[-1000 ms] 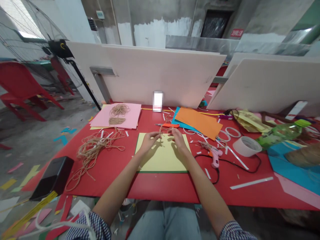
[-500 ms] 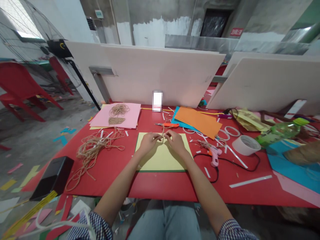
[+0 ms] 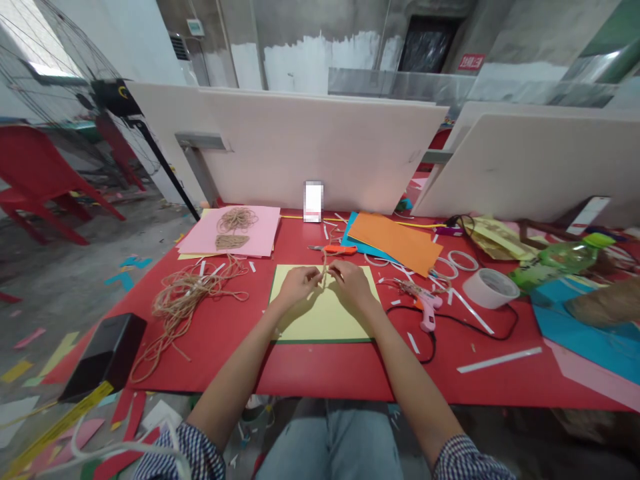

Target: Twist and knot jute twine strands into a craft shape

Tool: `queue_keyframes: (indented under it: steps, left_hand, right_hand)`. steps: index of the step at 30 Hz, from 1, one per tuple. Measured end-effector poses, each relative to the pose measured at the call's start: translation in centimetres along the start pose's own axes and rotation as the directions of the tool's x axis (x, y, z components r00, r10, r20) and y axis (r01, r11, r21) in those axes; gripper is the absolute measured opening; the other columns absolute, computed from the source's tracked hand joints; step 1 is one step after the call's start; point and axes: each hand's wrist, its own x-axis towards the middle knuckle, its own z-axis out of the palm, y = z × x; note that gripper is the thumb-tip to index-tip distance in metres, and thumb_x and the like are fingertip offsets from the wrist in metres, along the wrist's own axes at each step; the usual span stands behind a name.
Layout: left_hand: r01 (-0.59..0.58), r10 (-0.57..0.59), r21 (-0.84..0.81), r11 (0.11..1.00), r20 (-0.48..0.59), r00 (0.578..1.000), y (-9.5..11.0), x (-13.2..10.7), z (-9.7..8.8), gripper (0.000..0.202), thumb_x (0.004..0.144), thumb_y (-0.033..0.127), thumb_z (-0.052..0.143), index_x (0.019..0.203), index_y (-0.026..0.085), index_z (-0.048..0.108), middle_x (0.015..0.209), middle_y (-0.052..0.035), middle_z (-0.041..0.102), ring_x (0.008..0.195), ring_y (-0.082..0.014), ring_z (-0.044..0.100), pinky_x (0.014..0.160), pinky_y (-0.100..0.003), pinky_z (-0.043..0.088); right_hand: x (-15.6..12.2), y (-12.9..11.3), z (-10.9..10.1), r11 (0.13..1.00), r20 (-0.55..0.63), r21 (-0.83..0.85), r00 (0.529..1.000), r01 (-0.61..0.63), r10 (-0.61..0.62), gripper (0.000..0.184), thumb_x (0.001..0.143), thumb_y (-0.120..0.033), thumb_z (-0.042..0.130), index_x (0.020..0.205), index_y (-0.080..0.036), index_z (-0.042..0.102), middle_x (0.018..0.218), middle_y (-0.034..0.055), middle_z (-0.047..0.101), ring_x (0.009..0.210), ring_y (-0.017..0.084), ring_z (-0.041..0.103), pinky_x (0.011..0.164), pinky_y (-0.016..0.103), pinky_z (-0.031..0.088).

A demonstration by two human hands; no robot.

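Observation:
Above a pale yellow sheet (image 3: 320, 320), both of my hands meet over a short piece of twine (image 3: 325, 267). My left hand (image 3: 300, 285) pinches it from the left with fingertips together. From the other side, my right hand (image 3: 350, 280) is closed on the same twine, thumb and forefinger pressed together. The exact shape of the twine between the fingers is too small to make out. Just beyond the fingertips lies an orange-handled cutter (image 3: 340, 249). A loose heap of twine (image 3: 193, 291) lies to the left of my left hand; a pink glue gun (image 3: 429, 308) lies right of my right arm.
Pink paper (image 3: 263, 230) at the back left carries coiled twine. Orange paper (image 3: 395, 240) overlaps blue sheets. Tape roll (image 3: 490, 288), green bottle (image 3: 560, 263) and white strips lie to the right. A phone (image 3: 313, 202) stands against the white board (image 3: 320, 147); a black box (image 3: 105, 353) sits front left.
My fingertips have shifted slightly around the twine, with a small gap opening between the two hands. The whole view has moved a little; the things on the table stay put.

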Motion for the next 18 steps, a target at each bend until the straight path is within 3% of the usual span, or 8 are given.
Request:
queue_keyframes:
  steps: [7, 15, 18]
  left_hand:
    - [-0.028, 0.035, -0.127, 0.992, 0.055, 0.998, 0.6, 0.0, -0.1, 0.025, 0.083, 0.031, 0.053, 0.065, 0.018, 0.065, 0.067, -0.0016, 0.068, 0.069, -0.0164, 0.06, 0.073, -0.026, 0.043]
    - [0.022, -0.031, -0.483, 0.875, -0.011, 0.999, -0.1, 0.0, 1.3, 0.04, 0.087, 0.049, 0.05, 0.068, 0.017, 0.065, 0.07, -0.0069, 0.067, 0.066, -0.0168, 0.06, 0.066, -0.026, 0.046]
    - [-0.011, -0.009, -0.508, 0.861, -0.036, 0.999, -0.2, 0.1, 1.3, 0.042, 0.088, 0.052, 0.049, 0.067, 0.017, 0.063, 0.067, -0.007, 0.066, 0.066, -0.0173, 0.059, 0.066, -0.027, 0.046]
  right_hand:
    - [-0.1, 0.6, -0.4, 0.983, -0.057, -0.182, 0.997, 0.032, -0.043, 0.018, 0.095, -0.02, 0.053, 0.085, -0.019, 0.068, 0.085, 0.0079, 0.072, 0.079, 0.022, 0.059, 0.069, 0.029, 0.035]
    - [-0.2, -1.0, 0.1, 0.97, -0.087, -0.238, 0.994, 0.037, -0.059, 0.027, 0.101, -0.027, 0.044, 0.085, -0.018, 0.064, 0.081, 0.008, 0.069, 0.076, 0.02, 0.058, 0.068, 0.028, 0.031]
    - [-0.4, -2.0, 0.2, 0.972, -0.037, -0.235, 0.999, 0.019, -0.029, 0.027, 0.101, -0.027, 0.042, 0.086, -0.017, 0.062, 0.081, 0.0084, 0.068, 0.074, 0.019, 0.058, 0.066, 0.028, 0.029]
